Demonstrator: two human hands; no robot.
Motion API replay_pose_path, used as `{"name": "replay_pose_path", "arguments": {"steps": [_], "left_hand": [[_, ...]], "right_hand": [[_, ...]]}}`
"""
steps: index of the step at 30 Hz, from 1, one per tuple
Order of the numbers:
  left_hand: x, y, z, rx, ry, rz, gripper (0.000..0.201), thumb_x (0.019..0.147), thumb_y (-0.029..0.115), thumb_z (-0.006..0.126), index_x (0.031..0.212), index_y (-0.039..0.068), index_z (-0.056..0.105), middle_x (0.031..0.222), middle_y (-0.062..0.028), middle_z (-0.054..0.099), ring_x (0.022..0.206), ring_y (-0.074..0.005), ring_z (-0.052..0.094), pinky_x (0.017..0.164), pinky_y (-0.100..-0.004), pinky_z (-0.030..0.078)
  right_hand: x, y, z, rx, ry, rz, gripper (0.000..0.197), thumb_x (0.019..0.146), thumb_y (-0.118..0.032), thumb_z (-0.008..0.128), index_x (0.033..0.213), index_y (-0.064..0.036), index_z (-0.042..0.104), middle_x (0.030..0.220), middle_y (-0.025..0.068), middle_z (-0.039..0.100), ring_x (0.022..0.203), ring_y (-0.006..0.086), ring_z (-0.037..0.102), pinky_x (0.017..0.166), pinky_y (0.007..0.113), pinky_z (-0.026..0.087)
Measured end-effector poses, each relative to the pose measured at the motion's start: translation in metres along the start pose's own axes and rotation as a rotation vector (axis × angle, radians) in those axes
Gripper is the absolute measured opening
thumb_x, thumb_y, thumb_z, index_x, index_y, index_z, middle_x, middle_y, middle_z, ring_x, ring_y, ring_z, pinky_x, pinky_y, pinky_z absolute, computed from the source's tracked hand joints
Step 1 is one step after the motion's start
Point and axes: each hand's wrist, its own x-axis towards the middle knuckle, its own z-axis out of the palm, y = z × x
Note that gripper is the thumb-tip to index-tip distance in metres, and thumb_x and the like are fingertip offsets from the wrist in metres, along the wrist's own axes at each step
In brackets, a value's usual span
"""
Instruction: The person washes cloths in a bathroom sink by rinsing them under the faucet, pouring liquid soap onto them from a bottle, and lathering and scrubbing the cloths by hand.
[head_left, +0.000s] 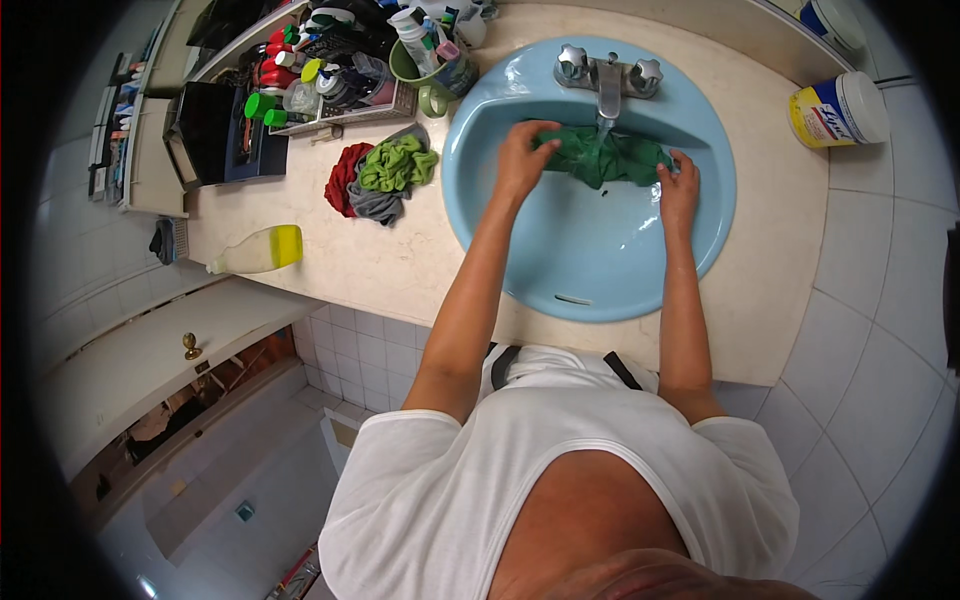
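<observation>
Head view: green cloth (602,160) lies in blue sink (590,255) under tap (608,88), L hand (524,160) & R hand (679,186) apart at its opp. ends, closure unconfirmed; prob. wet, it should handle soft, limp, slightly heavy, slippery, so grip bunched folds nr. both ends.

White scoop-necked shirt (560,412), short sleeves (385,452)

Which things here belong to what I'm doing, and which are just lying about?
In the job: green cloth, blue sink, faucet.

Apparently just lying about: yellowish bottle, white-lidded tub, green cup, basket; red, grey and lime cloths, possibly related.
</observation>
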Motion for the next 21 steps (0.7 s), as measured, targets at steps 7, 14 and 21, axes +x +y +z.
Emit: {"name": "replay_pose_path", "arguments": {"steps": [7,14,21], "left_hand": [[0.027,0.033,0.070,-1.054,-0.528,-0.448,0.030,0.092,0.021,0.051,0.104,-0.006,0.057,0.099,-0.0144,0.062,0.093,-0.0215,0.062,0.084,-0.0295,0.049],[0.021,0.035,0.072,-1.239,-0.439,-0.522,0.022,0.094,0.011,0.042,0.107,-0.004,0.049,0.096,-0.0121,0.059,0.082,-0.0224,0.064,0.066,-0.0295,0.055],[-0.004,-0.078,0.084,-0.287,-0.014,-0.071,0.036,0.081,0.006,0.058,0.115,0.003,0.049,0.102,-0.0141,0.061,0.082,-0.0273,0.062,0.073,-0.0349,0.051]], "right_hand": [[0.002,-0.011,0.021,0.609,-0.510,0.574,0.023,0.089,-0.015,0.054,0.110,-0.0071,0.055,0.106,0.0083,0.058,0.084,0.0171,0.060,0.072,0.031,0.050],[0.011,0.003,0.056,1.208,-0.596,0.850,0.027,0.092,-0.016,0.048,0.111,0.0024,0.051,0.104,0.0098,0.060,0.095,0.0241,0.061,0.084,0.034,0.050],[0.018,-0.047,0.083,1.369,-0.722,0.776,0.034,0.091,-0.013,0.050,0.117,0.0095,0.047,0.113,0.0212,0.057,0.105,0.0286,0.058,0.089,0.035,0.049]]}}
